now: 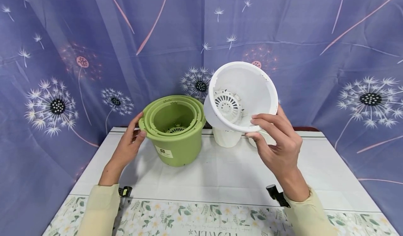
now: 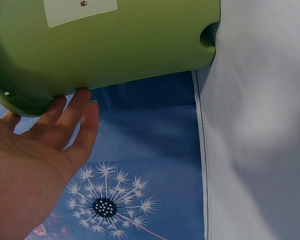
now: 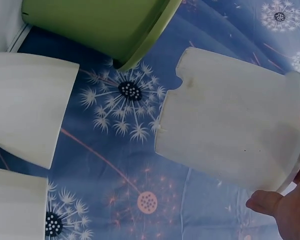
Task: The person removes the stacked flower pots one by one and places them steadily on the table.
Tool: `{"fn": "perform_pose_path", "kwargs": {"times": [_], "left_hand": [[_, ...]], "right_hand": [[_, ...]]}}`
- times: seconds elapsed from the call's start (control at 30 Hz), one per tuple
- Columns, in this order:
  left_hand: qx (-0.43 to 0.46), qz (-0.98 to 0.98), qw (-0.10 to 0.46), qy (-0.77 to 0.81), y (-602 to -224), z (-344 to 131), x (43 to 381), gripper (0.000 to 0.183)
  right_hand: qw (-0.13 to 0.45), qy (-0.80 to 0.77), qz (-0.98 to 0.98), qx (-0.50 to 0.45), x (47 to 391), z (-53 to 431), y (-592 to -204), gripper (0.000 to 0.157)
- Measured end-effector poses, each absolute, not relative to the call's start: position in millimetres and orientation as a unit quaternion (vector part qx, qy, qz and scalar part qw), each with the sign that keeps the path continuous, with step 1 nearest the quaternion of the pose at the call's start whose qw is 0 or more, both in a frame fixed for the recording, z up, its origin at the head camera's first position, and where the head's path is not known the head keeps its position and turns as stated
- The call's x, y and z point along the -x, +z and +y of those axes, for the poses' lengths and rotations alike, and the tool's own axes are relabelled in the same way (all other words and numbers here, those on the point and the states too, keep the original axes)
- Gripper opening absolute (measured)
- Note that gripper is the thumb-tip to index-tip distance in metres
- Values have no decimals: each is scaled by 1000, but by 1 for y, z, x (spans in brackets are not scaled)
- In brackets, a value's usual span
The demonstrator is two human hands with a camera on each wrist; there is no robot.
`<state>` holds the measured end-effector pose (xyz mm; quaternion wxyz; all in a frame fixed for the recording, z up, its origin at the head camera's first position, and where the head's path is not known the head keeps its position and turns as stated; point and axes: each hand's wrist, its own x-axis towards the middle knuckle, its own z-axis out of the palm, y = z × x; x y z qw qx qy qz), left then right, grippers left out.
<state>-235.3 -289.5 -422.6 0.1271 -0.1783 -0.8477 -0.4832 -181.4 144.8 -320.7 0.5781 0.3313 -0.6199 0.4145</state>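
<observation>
My right hand point(image 1: 278, 145) pinches the rim of a white plastic flowerpot point(image 1: 252, 85), thumb beneath and fingers over the edge. Held up and tilted, this pot shows a slotted disc inside its bottom; its outer wall, with a notch at the base, faces the right wrist view. To the left, a green flowerpot point(image 1: 185, 148) stands on the table with smaller green pots point(image 1: 171, 106) nested in it. My left hand point(image 1: 127, 146) holds the green pot at its left rim, fingertips against the wall below the lip in the left wrist view.
Behind the raised pot, two smaller white pots point(image 1: 227, 138) point(image 3: 20, 205) stand at the table's back. A white cloth with a floral front band covers the table point(image 1: 189, 183). A blue dandelion-print curtain point(image 1: 157, 29) hangs behind and at the sides.
</observation>
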Motion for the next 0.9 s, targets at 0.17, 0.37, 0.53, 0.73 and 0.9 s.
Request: {"fn": "perform_pose_path", "kwargs": {"times": [0.17, 0.37, 0.53, 0.73, 0.9], "left_hand": [[175, -852, 124, -478, -423, -290, 235, 65], [179, -849, 123, -481, -423, -291, 236, 66], [182, -847, 126, -484, -425, -291, 237, 65], [182, -847, 125, -484, -424, -290, 237, 65], [180, -848, 124, -482, -423, -289, 236, 65]], "right_hand": [[575, 412, -627, -325, 182, 152, -322, 55], [580, 406, -630, -319, 181, 158, -322, 55], [587, 407, -627, -311, 181, 161, -320, 55], [592, 409, -625, -302, 178, 166, -320, 56], [595, 407, -627, -295, 180, 172, -320, 55]]}}
